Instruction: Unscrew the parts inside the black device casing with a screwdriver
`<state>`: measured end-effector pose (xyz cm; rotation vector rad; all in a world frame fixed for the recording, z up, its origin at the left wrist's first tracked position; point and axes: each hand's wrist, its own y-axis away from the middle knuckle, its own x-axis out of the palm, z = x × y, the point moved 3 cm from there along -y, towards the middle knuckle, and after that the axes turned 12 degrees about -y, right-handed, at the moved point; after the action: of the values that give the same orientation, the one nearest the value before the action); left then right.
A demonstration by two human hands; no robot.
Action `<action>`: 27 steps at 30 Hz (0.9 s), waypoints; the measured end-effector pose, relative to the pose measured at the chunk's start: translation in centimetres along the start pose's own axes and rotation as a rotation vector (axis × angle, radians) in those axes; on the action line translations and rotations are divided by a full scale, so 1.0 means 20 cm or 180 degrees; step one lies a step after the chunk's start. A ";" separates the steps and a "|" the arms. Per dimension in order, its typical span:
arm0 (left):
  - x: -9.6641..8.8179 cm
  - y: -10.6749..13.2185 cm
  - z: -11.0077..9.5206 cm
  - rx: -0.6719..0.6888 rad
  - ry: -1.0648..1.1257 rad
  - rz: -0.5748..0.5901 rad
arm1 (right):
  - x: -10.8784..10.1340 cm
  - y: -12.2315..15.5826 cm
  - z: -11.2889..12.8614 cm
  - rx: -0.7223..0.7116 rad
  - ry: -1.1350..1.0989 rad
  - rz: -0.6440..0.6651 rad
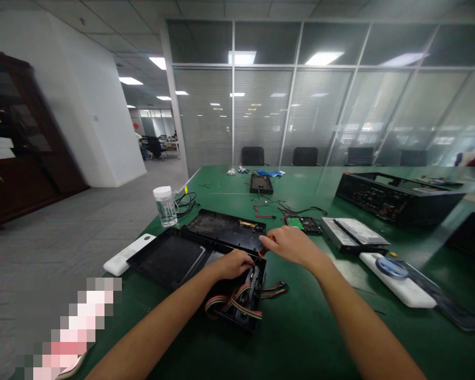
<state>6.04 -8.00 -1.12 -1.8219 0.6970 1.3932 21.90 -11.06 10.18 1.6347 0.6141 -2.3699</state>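
My right hand (287,243) grips a screwdriver (263,250) with a red-and-black handle, its shaft slanting down to the left. Close to its tip, the fingers of my left hand (235,264) are pinched together at the inner right end of a black casing (170,256). What lies between those fingertips is too small to make out. A striped ribbon cable (237,303) loops out of the casing's near right end, below my left hand. Behind the casing lies a flat black panel (217,227) with a brass-coloured piece on it.
A clear jar (166,208) with a white lid stands at the left table edge. Loose cables (261,214), a green circuit board (295,223), a silver drive (354,232) and a white power bank-like block (396,279) lie rightward. A large black chassis (396,195) stands behind.
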 end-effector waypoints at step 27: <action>-0.21 0.12 0.32 -0.0924 -0.0541 0.0670 | 0.48 0.55 0.17 -0.1431 -0.1288 0.0535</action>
<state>-0.53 -4.22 1.42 -1.8592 0.6383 1.8457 19.75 -21.61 -0.15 0.9484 0.8112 -2.1460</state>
